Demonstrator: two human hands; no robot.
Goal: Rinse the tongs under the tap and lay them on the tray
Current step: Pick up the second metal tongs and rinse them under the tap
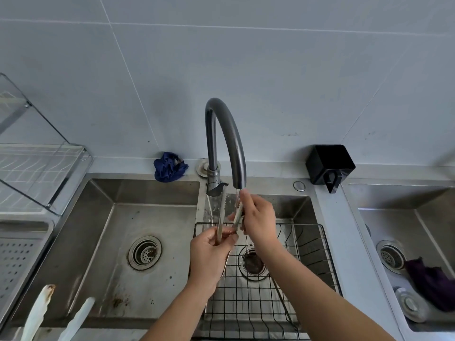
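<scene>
Metal tongs stand upright under the dark curved tap, their two arms spread toward the spout. My left hand grips the tongs at the lower, hinge end. My right hand pinches the right arm of the tongs just below the spout, where a thin stream of water runs. A perforated grey tray sits at the far left, beside the left sink basin.
A black wire basket sits in the middle sink basin below my hands. The left basin has an open drain. A blue cloth lies behind it, a black holder at the back right, a dish rack at the left.
</scene>
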